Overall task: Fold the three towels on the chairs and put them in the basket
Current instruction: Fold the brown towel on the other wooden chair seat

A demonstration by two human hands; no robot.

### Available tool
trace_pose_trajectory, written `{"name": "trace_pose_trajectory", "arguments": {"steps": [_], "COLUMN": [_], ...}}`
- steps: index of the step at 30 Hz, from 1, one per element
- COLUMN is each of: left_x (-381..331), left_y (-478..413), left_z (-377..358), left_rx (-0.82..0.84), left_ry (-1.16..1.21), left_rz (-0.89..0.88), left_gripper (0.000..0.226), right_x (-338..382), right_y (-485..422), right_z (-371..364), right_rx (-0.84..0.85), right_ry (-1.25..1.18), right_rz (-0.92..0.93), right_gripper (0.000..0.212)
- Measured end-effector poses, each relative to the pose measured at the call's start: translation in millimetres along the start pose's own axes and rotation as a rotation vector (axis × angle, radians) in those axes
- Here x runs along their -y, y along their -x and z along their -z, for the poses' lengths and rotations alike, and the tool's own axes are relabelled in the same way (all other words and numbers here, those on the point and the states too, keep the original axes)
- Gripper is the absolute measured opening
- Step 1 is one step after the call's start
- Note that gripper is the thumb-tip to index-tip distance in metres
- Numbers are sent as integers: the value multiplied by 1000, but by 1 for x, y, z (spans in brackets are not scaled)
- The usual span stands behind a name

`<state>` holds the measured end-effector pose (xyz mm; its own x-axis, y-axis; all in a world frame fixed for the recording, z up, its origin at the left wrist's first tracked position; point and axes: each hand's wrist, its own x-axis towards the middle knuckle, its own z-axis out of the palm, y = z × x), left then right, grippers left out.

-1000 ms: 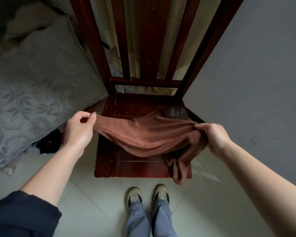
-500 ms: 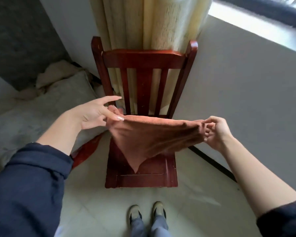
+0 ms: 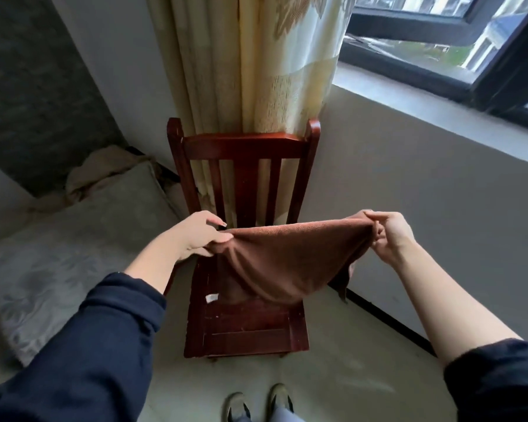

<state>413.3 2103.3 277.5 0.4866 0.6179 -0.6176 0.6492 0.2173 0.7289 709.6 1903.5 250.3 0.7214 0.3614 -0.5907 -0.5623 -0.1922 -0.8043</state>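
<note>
A brown towel (image 3: pixel 287 260) hangs stretched between both hands above the seat of a dark red wooden chair (image 3: pixel 247 330). My left hand (image 3: pixel 200 236) pinches its left top corner. My right hand (image 3: pixel 389 236) pinches the right top corner, with a loose flap dangling below it. The towel sags to a point over the seat, and a small white label shows at its lower left. No basket and no other towel is in view.
A cream curtain (image 3: pixel 250 71) hangs behind the chair back. A grey patterned cushion or bedding (image 3: pixel 73 254) lies on the left. A grey wall and a window sill (image 3: pixel 424 95) run along the right. My shoes (image 3: pixel 259 405) stand on pale floor tiles.
Both hands have lifted the towel off the seat and spread it wider. The view has tilted up, so the chair back, curtain and window now show.
</note>
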Motion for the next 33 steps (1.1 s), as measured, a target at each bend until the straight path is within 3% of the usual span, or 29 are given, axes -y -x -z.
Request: {"name": "trace_pose_trajectory", "arguments": {"steps": [3,7,11,13,16,21,28,33], "left_x": [8,4,-11,-16,-19,-31,-30,-26], "left_y": [-4,-7,1,3,1,3,-10,-28], "left_z": [-7,-9,4,8,7,15,34,38], "left_rx": [-83,-85,236,329,264,104,34,-77], "left_ry": [236,199,118,-4,-227,-330,-117,-145], "left_rz": [-48,-22,136,167,195,121,35,15], "left_gripper": [41,40,29,43,64,40,31,48], "right_x": [2,5,9,15,21,26,28,17], "right_y": [-1,2,5,8,11,16,14,2], "right_z": [5,7,7,6,5,13,9,-6], "right_rx": [-27,-29,-62,-57,-55,-45,1,77], "right_ry": [71,33,-2,36,114,238,236,296], "right_rz": [-36,-43,-34,-31,-39,-66,-136,-134], "right_gripper": [9,11,13,11,12,15,11,10]}}
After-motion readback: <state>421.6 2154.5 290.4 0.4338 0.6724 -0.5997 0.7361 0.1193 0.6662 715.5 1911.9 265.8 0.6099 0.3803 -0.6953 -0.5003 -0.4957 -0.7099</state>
